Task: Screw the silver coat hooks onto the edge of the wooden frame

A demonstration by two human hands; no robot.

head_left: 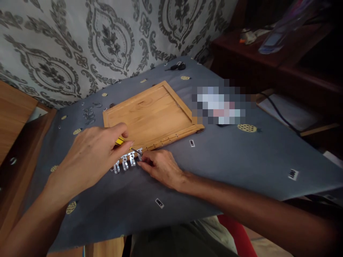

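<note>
My left hand (93, 153) is closed around the yellow handle of a screwdriver (119, 141). Its thin shaft points to the right, its tip at the rightmost of several silver metal hooks (124, 162) along the near edge of a wooden board (144, 110). That rightmost hook (139, 153) is pinched in the fingertips of my right hand (160, 166). A row of small dark holes runs along the board's edge to the right of the hooks. Any screw under the screwdriver's tip is too small to make out.
Loose hooks (89, 114) lie on the grey pineapple-print cloth (227, 171) left of the board. A small black object (178, 66) rests near the patterned wall. Right of the board is a pixelated patch (221, 103); a dark wooden cabinet (241, 53) stands behind it.
</note>
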